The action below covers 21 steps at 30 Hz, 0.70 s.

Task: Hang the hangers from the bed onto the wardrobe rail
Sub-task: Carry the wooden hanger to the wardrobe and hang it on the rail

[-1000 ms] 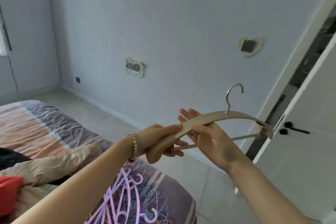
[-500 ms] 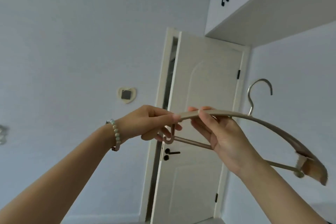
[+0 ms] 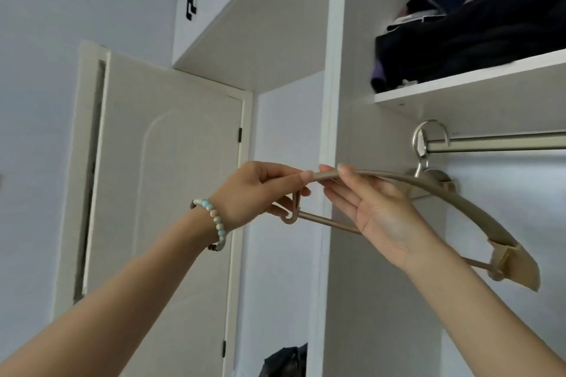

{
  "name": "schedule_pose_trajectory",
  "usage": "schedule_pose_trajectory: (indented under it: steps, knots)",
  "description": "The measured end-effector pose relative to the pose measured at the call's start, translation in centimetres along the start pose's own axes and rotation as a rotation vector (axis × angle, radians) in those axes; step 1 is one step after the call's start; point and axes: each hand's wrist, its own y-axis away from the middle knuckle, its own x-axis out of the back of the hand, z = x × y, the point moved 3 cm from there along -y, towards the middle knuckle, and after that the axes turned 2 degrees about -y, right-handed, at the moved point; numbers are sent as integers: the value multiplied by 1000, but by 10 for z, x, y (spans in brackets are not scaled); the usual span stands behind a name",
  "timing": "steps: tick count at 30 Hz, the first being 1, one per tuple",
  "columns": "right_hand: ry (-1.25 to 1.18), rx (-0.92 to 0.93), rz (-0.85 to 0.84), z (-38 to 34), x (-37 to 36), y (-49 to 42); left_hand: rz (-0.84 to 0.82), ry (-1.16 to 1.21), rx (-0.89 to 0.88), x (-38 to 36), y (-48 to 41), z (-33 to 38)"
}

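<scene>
A beige hanger [image 3: 477, 202] with a metal hook is held up in front of the open wardrobe. Its hook curls over the left end of the metal wardrobe rail [image 3: 502, 142], close to the rail's wall bracket. My left hand [image 3: 260, 193] pinches the hanger's left tip between thumb and fingers. My right hand [image 3: 370, 211] holds the curved top arm just right of that, fingers over it, palm toward me. The hanger's right shoulder [image 3: 517, 266] points down and toward me. The bed and the other hangers are out of view.
A white shelf [image 3: 459, 82] above the rail carries dark folded clothes [image 3: 477, 21]. The wardrobe's white side panel [image 3: 333, 131] stands left of the rail. A closed cream door [image 3: 171, 193] is at the left, and a dark object [image 3: 288, 361] sits low in the middle.
The view has swung right from the door to the wardrobe. Both hands have carried the hanger up and right, and its hook now sits over the rail's left end.
</scene>
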Motion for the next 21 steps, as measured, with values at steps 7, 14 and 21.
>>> schedule_pose_trajectory:
  steps: [7,14,21]
  knots:
    - [281,114,330,-28,132,-36,169,48,-62,-116,-84,-4]
    - [536,221,465,-32,206,-77,287,129,-54,-181,-153,-7]
    - [591,133,385,-33,260,-112,168,-114,-78,-210,-194,-20]
